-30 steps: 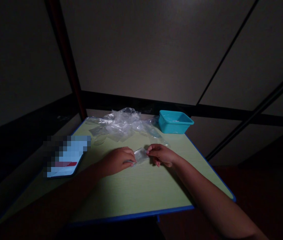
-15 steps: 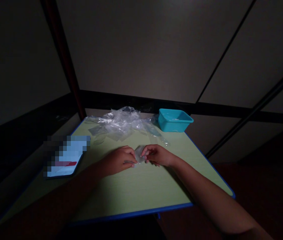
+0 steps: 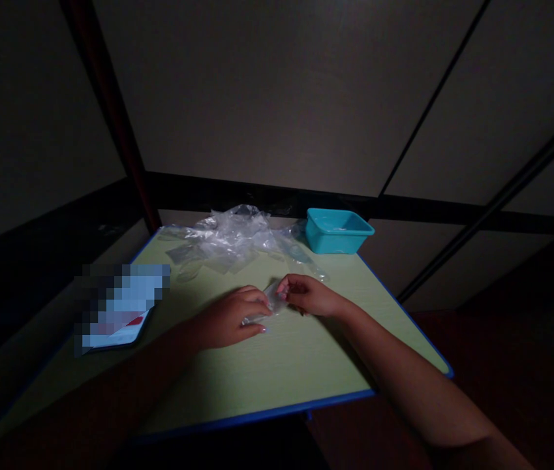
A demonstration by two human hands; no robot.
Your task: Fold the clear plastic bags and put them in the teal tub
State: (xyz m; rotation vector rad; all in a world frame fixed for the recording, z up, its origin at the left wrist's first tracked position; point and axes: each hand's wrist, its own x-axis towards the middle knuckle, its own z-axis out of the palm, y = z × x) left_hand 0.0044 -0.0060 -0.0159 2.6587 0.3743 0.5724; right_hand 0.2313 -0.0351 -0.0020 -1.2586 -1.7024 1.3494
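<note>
A small clear plastic bag (image 3: 275,302) lies between my hands over the pale green table (image 3: 277,372). The fingers of my right hand (image 3: 308,295) are pinched on its upper right end. My left hand (image 3: 232,318) rests at its left side, thumb apart from the fingers, the fingertips touching the plastic. Beyond my hands spreads a heap of crumpled clear plastic bags (image 3: 237,238). Whether the small bag holds anything is too dim to tell.
A turquoise basket (image 3: 338,241) stands at the table's back right corner, beside the heap. On the left lies a phone (image 3: 127,323) with a lit, partly blurred screen. A wall rises behind the table.
My left thumb and fingers have spread apart from their pinch, and more of the small bag shows by them. My right hand keeps its grip. The view has shifted slightly.
</note>
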